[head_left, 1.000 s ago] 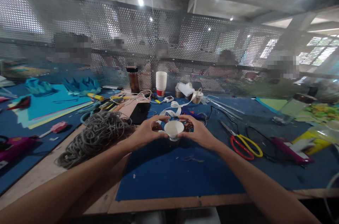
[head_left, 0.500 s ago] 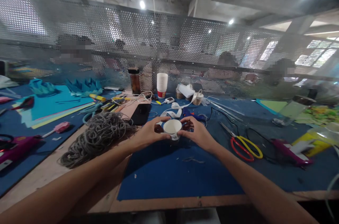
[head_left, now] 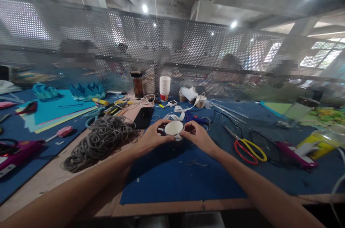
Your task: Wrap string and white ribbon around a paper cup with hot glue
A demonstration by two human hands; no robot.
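A small white paper cup (head_left: 177, 135) with dark lettering is held above the blue mat (head_left: 185, 177), its open mouth tilted toward me. My left hand (head_left: 155, 135) grips its left side, thumb in front and fingers curled behind. On the other side, my right hand (head_left: 198, 135) pinches the cup near the rim with thumb and fingertips. Behind the cup a white printed ribbon (head_left: 180, 112) winds over the mat. A blue glue gun (head_left: 198, 117) lies just beyond my right hand. The fingertips behind the cup are partly hidden.
Grey yarn (head_left: 102, 140) is heaped at left beside a black phone (head_left: 143, 117). Scissors (head_left: 249, 149) with red and yellow handles lie right. A stack of paper cups (head_left: 165, 88) and a dark jar (head_left: 137, 83) stand before the perforated metal screen (head_left: 183, 48). Blurred people sit beyond it.
Both hands still hold the cup. It has turned a little, so less lettering shows, and my right fingers have closed in nearer its rim. The view has shifted slightly.
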